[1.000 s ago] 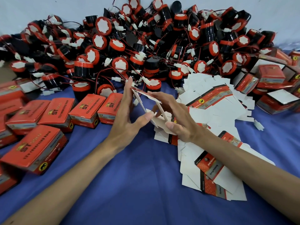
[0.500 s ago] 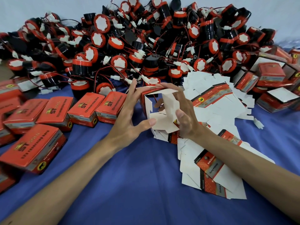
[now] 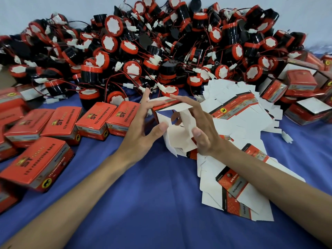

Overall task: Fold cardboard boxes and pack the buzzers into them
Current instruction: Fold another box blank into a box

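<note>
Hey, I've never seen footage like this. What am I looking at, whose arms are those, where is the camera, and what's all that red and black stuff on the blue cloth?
No machine here: a person is at work, filmed by a wide-angle camera worn on their own head, looking forward and down, so you see what they see. All the pictures come from that one view. Their left hand and right hand hold a half-folded box between them, its white flaps open. On the blue cloth, at the back, lies a big pile of buzzers, red and black with thin wires. To the left sit closed red boxes; to the right, a heap of flat cardboard waits to be folded.
</note>
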